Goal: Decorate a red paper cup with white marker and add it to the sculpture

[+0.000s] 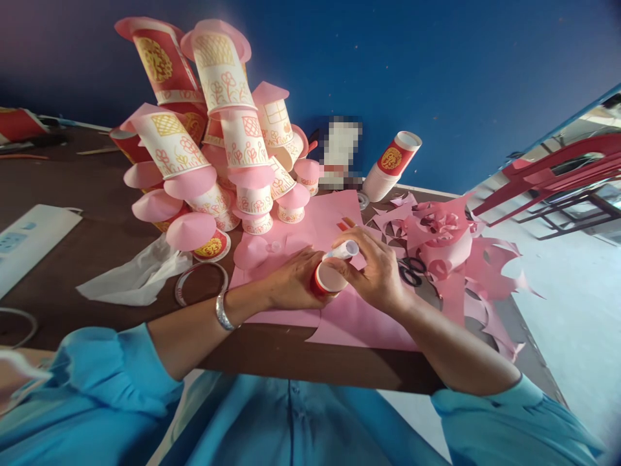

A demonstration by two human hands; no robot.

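Observation:
My left hand (294,278) is closed around a short red and white paper cup (332,278), its pale round end facing up towards me. Just over that cup, my right hand (381,268) grips a white glue stick (346,250), whose round end points at the camera. The right thumb lies at the cup's edge. Under both hands are sheets of pink paper (369,320). A small pink paper cone (251,252) rests left of the cup. Black-handled scissors (412,270) lie beside the right hand, partly covered by paper scraps.
Stacked paper cups (246,139) with drawn flowers and pink roofs stand at the back left. A tilted stack of cups (392,167) stands near the blue wall. Pink scraps (446,239) pile up on the right. A tape roll (201,283) and white plastic bag (138,275) lie left.

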